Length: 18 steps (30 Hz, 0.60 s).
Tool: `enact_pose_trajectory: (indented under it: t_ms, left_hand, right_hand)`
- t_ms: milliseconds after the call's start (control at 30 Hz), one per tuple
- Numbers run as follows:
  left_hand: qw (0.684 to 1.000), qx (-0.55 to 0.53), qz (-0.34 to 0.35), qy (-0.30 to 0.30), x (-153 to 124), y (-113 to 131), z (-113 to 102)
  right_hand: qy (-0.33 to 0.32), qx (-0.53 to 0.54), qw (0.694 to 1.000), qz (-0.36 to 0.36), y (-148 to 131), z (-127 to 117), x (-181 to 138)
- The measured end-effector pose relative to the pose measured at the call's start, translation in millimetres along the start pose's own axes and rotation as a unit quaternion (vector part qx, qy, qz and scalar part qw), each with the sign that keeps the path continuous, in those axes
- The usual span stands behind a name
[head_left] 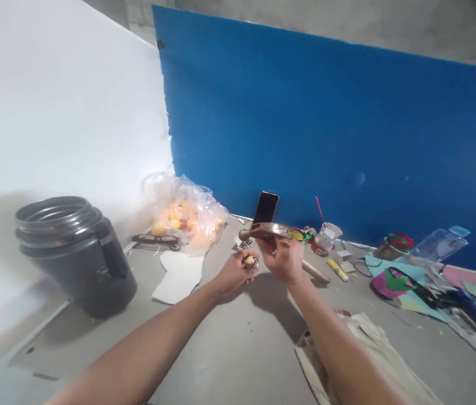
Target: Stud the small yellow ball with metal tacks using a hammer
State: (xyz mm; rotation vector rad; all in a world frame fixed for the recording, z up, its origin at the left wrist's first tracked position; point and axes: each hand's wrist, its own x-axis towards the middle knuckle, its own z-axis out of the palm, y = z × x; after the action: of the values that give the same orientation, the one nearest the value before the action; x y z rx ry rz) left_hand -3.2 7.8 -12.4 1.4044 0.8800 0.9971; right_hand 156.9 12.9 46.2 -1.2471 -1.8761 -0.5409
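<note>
My left hand (236,274) is closed over the table, fingers wrapped round a small shiny silver-and-yellow object (251,262). Just to its right, my right hand (284,257) grips a long, glossy brown curved piece (269,229) with a rounded knob at its left end. Its exact kind is unclear, and the fingers hide its underside. A small silvery thing (245,243) lies behind my left hand. Below and right of my right hand, a brown rod (316,272) shows, partly covered by the wrist. Behind the hands, a phone (266,208) leans against the blue board.
A large dark jar (81,264) stands at left, near eyeglasses (156,241), white paper (179,277) and a plastic bag of orange balls (187,216). Right are a glue stick (337,270), cup (329,230), clear bottle (440,244), coloured paper and tools. Beige cloth (373,349) lies under my right forearm.
</note>
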Motion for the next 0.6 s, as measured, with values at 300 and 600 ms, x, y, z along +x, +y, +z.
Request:
enact_pose_trajectory:
  t_ms: [300, 600]
  left_hand:
    - [1.0, 0.015, 0.013, -0.016, 2.7, -3.1, -1.8]
    - [0.999, 0.03, -0.024, -0.001, 1.5, 2.1, -1.4]
  right_hand:
    - [-0.012, 0.013, 0.998, -0.058, -9.2, -27.4, -16.5]
    - [-0.059, -0.063, 0.996, -0.019, 11.0, -42.1, -6.2]
